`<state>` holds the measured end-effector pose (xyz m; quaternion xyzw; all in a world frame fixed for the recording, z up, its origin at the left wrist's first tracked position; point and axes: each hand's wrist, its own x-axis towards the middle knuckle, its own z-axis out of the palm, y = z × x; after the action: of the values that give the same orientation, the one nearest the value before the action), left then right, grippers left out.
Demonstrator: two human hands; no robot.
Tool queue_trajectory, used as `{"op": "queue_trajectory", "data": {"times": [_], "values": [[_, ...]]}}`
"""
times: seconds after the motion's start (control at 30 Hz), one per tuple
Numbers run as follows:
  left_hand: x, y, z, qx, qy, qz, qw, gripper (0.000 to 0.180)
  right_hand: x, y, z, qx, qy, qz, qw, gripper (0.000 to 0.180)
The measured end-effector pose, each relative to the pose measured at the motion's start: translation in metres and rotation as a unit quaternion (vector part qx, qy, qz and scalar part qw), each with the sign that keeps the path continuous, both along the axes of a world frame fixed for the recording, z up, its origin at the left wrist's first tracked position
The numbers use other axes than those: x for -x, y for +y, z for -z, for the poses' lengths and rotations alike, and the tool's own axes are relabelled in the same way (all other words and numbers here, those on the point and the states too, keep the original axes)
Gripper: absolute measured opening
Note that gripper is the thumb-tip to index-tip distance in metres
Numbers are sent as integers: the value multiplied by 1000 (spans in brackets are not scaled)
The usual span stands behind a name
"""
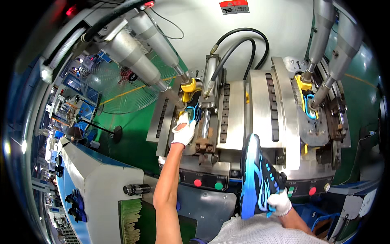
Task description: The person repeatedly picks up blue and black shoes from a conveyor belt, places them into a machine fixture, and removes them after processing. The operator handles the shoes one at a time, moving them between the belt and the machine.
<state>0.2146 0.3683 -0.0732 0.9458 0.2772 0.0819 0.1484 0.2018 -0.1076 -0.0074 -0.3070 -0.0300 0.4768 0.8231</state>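
Note:
My left hand [183,132], in a white glove, reaches into the left station of a metal press. Its fingers close around a dark shoe with light-blue laces [196,110], partly hidden by the hand and a steel cylinder. Near my body, my right hand [280,203], also gloved, grips a black and blue sports shoe [254,179] by one end. That shoe is tilted upright, its blue-white sole facing left. Another shoe with blue laces [310,106] sits clamped in the right station, under a yellow pad [303,83] and grey cylinders [339,49].
Red [198,182] and green buttons [218,186] line the press front, with another red button [312,190] at right. Black hoses [260,36] arch behind. A fan [130,81] stands at far left. Several dark shoes [76,205] lie on a blue-topped bench [67,175].

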Motion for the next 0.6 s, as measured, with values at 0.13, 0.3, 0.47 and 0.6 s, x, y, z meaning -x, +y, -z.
{"op": "queue_trajectory", "data": {"times": [0.13,0.3,0.47,0.6], "values": [[-61,29,39,-56,4,-98,994,97,-1,-3,-18,66,-54,39,996,97],[-99,56,19,29,-21,-86,996,63,-9,-8,-6,150,-47,82,984,84],[-58,57,-34,23,43,-85,995,78,-7,4,-12,336,-41,62,939,46],[32,10,-93,49,-120,-133,983,82,-2,55,-24,224,-23,72,972,37]]}}
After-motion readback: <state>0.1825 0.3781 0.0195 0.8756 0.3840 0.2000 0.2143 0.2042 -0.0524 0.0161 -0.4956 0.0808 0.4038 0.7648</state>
